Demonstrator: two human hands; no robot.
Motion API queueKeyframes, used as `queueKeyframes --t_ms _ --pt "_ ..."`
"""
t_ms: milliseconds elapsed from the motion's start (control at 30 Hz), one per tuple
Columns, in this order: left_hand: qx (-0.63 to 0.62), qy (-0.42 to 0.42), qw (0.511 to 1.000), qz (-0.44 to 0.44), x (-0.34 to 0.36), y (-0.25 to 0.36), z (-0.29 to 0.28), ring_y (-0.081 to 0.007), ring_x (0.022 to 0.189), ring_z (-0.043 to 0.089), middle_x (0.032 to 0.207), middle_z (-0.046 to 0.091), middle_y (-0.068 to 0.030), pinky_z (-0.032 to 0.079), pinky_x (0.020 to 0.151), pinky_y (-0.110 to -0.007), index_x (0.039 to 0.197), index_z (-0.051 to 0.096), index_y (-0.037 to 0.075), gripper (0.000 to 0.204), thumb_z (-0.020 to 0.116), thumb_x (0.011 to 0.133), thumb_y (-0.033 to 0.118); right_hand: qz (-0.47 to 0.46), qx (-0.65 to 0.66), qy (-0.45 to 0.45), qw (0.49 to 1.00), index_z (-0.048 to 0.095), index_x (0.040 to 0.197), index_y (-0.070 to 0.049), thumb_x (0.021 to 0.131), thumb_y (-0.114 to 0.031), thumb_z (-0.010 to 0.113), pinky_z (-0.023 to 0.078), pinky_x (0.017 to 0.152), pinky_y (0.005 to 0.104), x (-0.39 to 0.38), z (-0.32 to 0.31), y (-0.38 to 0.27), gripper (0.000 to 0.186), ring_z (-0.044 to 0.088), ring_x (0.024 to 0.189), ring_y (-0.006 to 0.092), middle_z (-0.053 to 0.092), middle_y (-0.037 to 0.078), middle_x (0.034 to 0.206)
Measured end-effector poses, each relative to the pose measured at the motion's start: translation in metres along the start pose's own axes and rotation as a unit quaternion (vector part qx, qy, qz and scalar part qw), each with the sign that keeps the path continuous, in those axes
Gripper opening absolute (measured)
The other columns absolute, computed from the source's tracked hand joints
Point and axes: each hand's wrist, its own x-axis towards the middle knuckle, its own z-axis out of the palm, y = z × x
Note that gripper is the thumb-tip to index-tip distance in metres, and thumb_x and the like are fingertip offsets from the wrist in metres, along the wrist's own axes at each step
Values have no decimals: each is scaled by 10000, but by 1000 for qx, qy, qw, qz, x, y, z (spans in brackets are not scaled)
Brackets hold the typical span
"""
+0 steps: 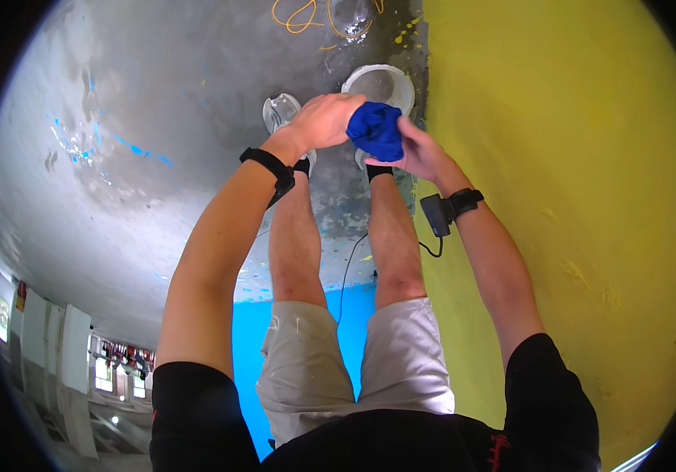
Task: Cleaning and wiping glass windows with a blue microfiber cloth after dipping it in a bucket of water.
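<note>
The fingers of both bare hands are partly curled around a bunched blue cloth (375, 131), held in front of the person at arm's length. The left hand (326, 119) turns its back to the viewer, its fingers bent in at the cloth's left edge; some tips are hidden, so how tightly they press cannot be told. The right hand (424, 157) is more open, thumb against the cloth's right edge and fingers reaching under its lower side, a grip that seems to cradle the crumpled fabric and keep it gathered between the palms. Each wrist wears a black strap; a small black box hangs at the right strap (464, 202), probably fastened there to leave the fingers free. Just beyond the cloth stands a round white bucket (409, 88), partly covered by it from this angle; it sits by the person's feet, likely to be within easy reach. The person stands with legs apart, a pale shoe (278, 110) showing beside the bucket, on a wet-looking grey floor (204, 149) splashed with blue. A yellow-painted wall (574, 181) fills the right side, and loops of yellow cord (294, 30) lie at the top.
</note>
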Motion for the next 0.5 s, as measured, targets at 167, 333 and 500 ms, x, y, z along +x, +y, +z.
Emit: queueKeyframes --t_ms 167,333,500 --pt "17 -7 999 51 22 35 -8 -406 904 650 921 644 -144 525 753 -504 1071 580 85 307 688 784 100 -26 135 -2 990 362 1530 -49 993 -665 434 394 1117 637 -18 -17 4 820 493 1372 388 474 182 1520" --pt "75 22 987 139 36 38 -18 -339 977 640 994 613 -73 538 783 -455 1109 586 91 372 714 760 76 7 109 -178 978 358 1529 -35 975 -675 466 549 998 433 -15 -14 2 854 571 1302 364 504 251 1468" --pt "137 25 963 229 50 39 -40 -262 1094 622 1160 625 -28 559 889 -408 1252 579 139 509 677 773 -1 -36 -147 19 988 496 1425 -37 950 -343 715 557 932 313 -17 17 -6 607 670 1140 208 658 142 1272"
